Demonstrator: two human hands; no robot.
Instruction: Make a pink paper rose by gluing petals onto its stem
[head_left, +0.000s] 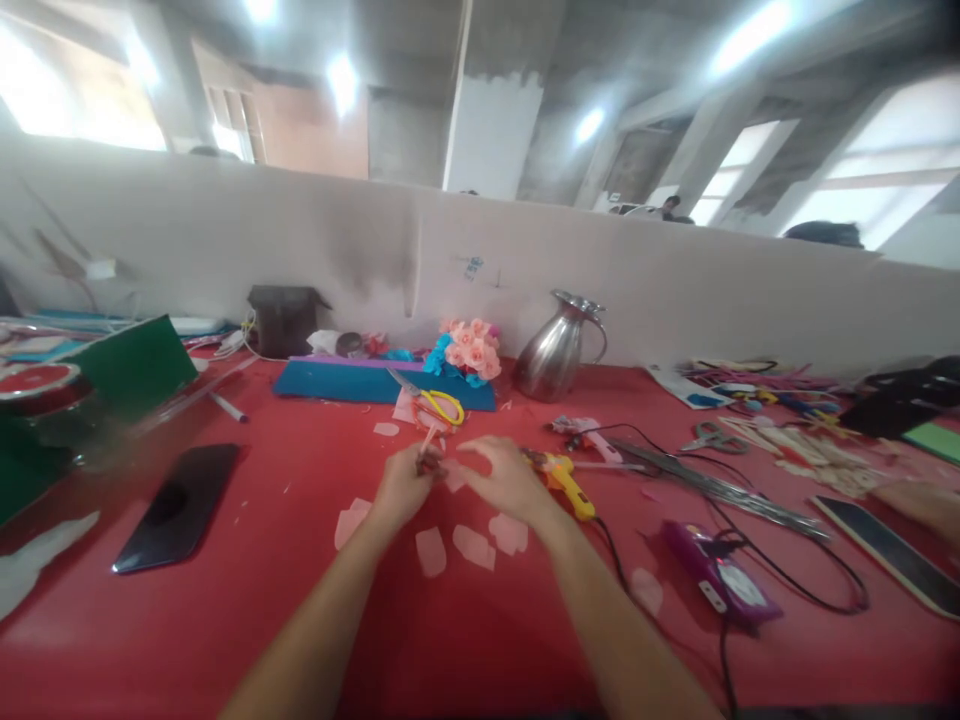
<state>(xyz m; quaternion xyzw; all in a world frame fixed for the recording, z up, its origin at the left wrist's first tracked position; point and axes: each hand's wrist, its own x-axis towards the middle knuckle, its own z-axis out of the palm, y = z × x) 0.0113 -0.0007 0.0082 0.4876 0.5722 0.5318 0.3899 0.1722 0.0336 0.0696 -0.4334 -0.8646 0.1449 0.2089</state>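
Observation:
My left hand [405, 485] is closed around a thin stick-like piece [428, 437], and its fingers hide most of it. My right hand [506, 478] is just to the right, its fingers stretched out and apart. Near its fingertips lies a pale pink paper petal [454, 476]; whether they touch cannot be made out. Several more cut petals [430, 552] lie on the red table between my forearms. Scissors with yellow handles [444, 405] rest just beyond my hands. Beside my right hand is a yellow glue gun [570, 485].
Behind the scissors, a bunch of pink and blue paper flowers [472, 352] sits by a blue sheet [330, 383] and a steel jug [559, 350]. A phone [180, 505] lies left. Right are a purple power strip [716, 575], cables, wires [742, 495] and another person's hand [919, 505].

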